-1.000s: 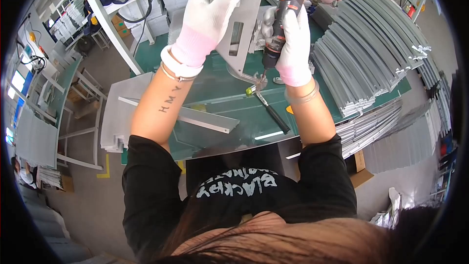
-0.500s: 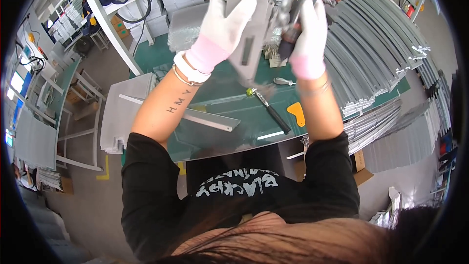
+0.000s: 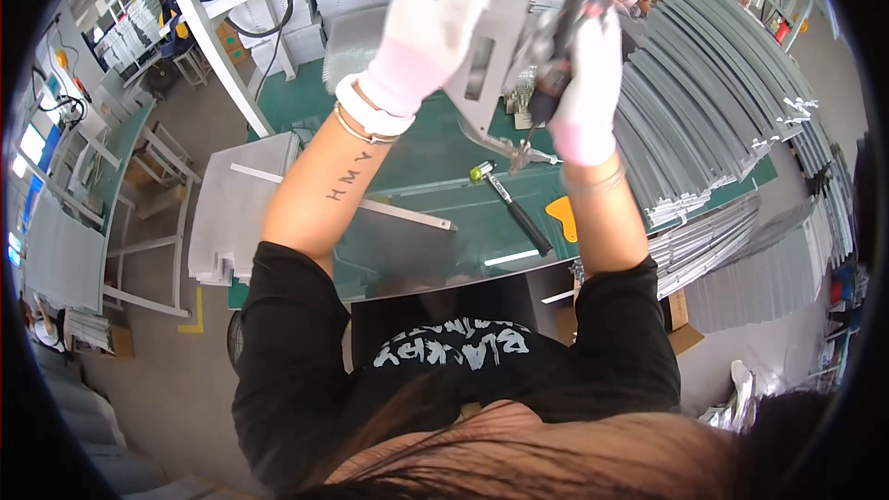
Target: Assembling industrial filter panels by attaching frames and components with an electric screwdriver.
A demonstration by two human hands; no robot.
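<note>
i see the green workbench (image 3: 407, 250) spread below me, with stacks of grey metal strips (image 3: 704, 120) fanned along its right side. raised above the far middle is the grey metal panel (image 3: 491, 65), flat with a slot cut in it. my gloved left hand (image 3: 435, 18) is clamped on its left edge; my gloved right hand (image 3: 583, 83) is wrapped round an orange-and-black power driver (image 3: 579, 0) against it. nearer lie a black-handled mallet (image 3: 509, 204) and an orange scraper (image 3: 563, 218). a brown cardboard box (image 3: 681, 324) sits under the bench at right.
</note>
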